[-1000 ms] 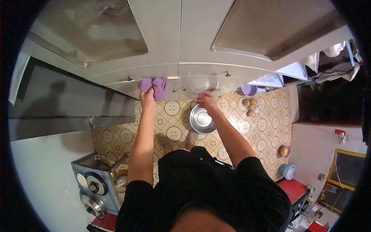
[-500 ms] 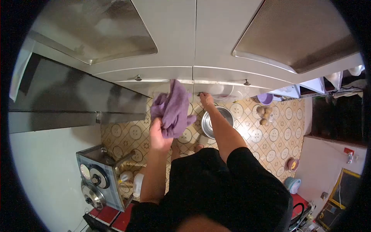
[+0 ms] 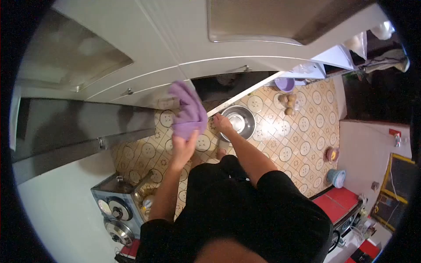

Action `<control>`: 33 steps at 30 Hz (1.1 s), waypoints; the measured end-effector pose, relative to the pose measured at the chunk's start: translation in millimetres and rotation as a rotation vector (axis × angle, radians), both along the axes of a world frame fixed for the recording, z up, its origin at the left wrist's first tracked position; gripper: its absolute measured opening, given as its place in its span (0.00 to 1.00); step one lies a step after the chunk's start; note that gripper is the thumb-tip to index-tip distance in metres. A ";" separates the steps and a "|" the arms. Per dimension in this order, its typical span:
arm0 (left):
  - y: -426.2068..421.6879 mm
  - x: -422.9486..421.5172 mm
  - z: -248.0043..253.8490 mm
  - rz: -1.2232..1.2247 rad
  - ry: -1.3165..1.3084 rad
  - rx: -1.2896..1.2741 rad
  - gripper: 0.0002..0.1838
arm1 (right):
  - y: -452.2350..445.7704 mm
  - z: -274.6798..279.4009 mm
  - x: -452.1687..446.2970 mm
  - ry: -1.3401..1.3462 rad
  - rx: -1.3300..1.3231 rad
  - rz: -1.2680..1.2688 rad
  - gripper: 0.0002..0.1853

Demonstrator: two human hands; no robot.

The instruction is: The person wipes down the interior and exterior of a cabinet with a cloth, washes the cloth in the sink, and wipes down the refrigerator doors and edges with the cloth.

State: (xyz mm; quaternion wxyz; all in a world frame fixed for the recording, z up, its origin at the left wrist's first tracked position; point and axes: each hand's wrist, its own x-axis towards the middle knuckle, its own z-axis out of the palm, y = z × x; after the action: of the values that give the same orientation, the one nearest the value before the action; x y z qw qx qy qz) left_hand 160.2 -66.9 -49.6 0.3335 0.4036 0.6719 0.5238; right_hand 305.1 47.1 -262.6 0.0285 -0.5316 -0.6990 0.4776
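With our left hand [image 3: 184, 148] we grip the purple cloth [image 3: 189, 116] near the free corner of the open cabinet door [image 3: 246, 92]; our right hand [image 3: 223, 124] is there, grip unclear.

The floor [image 3: 272, 151] is cream tile patterned with dark circles and small star shapes, and it shines to the right of the metal bowl [image 3: 248, 117], which sits upright on it. A foot [image 3: 222, 153] stands just on the near side of the bowl. Right of the bowl and a little beyond it lie brown potatoes [image 3: 290, 104], with clear plastic [image 3: 300, 104] touching them. Well to the bowl's right and nearer the wearer rests a reddish dish [image 3: 329, 158] with something yellow inside.
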 end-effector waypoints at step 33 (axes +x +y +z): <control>1.2 -6.0 -28.8 -0.593 0.879 0.156 0.15 | -18.3 34.5 23.1 -0.173 -0.125 0.023 0.19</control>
State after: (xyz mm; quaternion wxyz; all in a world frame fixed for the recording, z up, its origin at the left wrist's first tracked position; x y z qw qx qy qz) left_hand 154.2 -65.7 -78.4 0.1234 0.7810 0.5644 0.2374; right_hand 328.2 28.8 -228.2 -0.0705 -0.5636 -0.6735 0.4730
